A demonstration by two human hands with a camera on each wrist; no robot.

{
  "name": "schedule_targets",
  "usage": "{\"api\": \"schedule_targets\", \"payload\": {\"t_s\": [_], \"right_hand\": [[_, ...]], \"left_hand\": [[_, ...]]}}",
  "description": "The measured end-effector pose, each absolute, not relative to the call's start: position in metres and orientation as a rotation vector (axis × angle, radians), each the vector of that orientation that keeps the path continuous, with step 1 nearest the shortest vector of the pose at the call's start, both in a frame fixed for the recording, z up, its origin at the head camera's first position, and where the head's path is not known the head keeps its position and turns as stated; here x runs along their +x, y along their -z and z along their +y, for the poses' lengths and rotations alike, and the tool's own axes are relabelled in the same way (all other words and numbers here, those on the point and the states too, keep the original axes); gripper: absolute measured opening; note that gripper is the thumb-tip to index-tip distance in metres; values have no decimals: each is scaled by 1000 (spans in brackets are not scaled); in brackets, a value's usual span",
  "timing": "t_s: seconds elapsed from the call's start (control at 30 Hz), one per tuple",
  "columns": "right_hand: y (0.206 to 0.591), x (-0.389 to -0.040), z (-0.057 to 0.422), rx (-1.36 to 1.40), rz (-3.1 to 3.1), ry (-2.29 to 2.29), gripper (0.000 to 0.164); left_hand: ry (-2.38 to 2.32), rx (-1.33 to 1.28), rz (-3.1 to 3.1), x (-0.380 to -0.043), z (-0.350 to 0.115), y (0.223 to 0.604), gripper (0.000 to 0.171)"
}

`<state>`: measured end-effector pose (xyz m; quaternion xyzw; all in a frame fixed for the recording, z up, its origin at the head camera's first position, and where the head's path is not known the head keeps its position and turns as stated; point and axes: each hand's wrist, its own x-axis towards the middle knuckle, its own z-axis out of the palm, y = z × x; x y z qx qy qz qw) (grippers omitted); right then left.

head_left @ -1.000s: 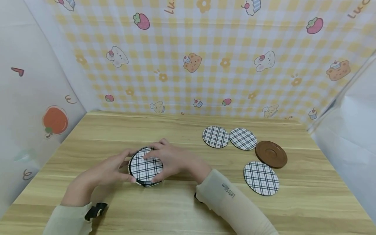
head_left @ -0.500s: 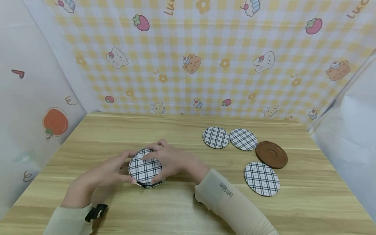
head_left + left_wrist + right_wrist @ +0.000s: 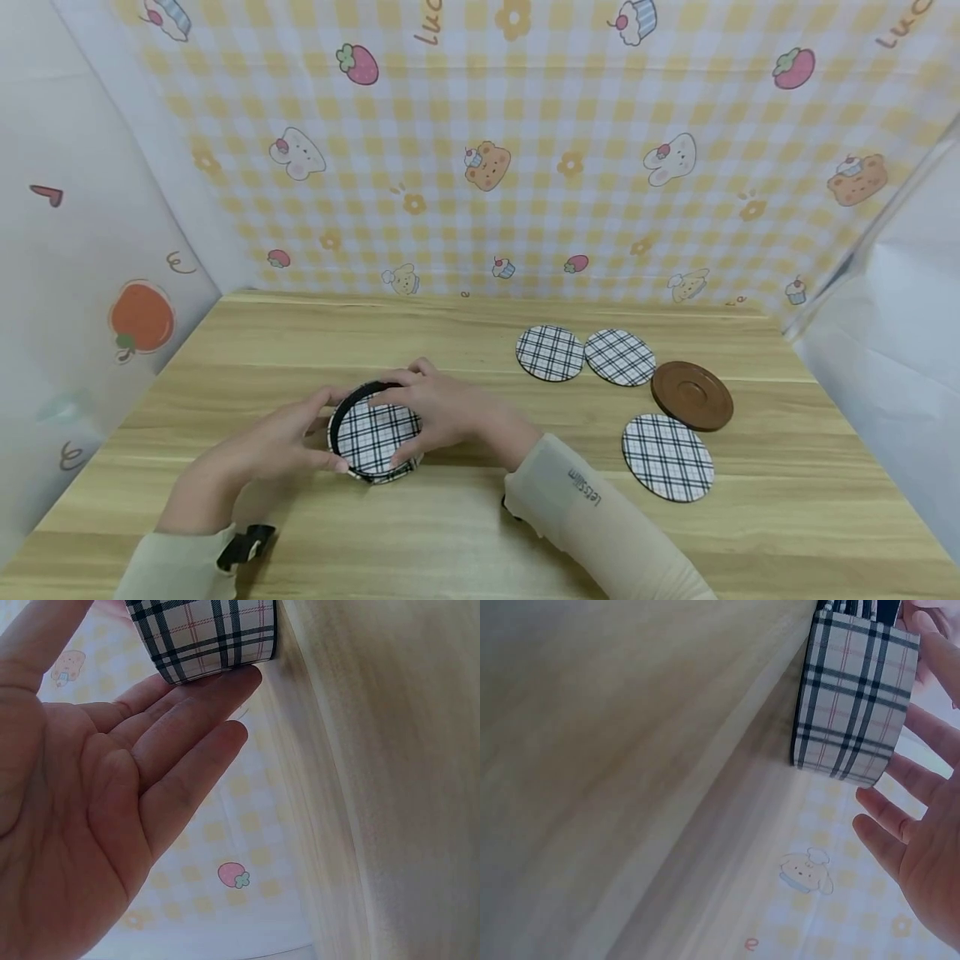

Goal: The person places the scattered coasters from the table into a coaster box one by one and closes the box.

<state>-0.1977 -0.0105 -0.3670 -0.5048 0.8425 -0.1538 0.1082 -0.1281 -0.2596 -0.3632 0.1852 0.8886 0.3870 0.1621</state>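
Note:
A round coaster holder [image 3: 853, 701] with plaid sides and a black inner wall stands on the table, left of the middle in the head view. My left hand [image 3: 273, 442] holds its left side, thumb at the near edge and fingers at the far side. At the holder's opening lies a black-and-white plaid coaster [image 3: 375, 437]. My right hand [image 3: 446, 412] spans this coaster from above, fingers toward its far edge and thumb at its near right edge. How deep the coaster sits in the holder is hard to tell. Both wrist views show the holder's plaid side close to the fingertips.
To the right on the wooden table [image 3: 525, 533] lie a left plaid coaster [image 3: 551, 353], a middle one, the plaid coaster [image 3: 620, 357], and a nearer plaid coaster [image 3: 667, 457]. A brown round saucer-like disc [image 3: 692, 396] lies beside them. A checked cloth [image 3: 570, 108] hangs behind.
The coaster under my right hand has shifted slightly right and toward me, so the holder's black inner wall shows at the far left. My left hand stays nearly still.

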Motion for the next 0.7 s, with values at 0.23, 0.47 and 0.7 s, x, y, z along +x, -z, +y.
{"api": "schedule_targets", "payload": {"t_s": [0.23,0.47,0.7], "right_hand": [[367,-202,5,-1427,2493,525,74],[368,-210,30,-1305,2508,566,74],[370,-221,58,-1199,2549,616,68]], "left_hand": [[-1119,554,2547,-128,-260,365,83],[-1096,532,2573,-128,-260,365,85],[-1097,510,2568,-127,-260,365,87]]}}
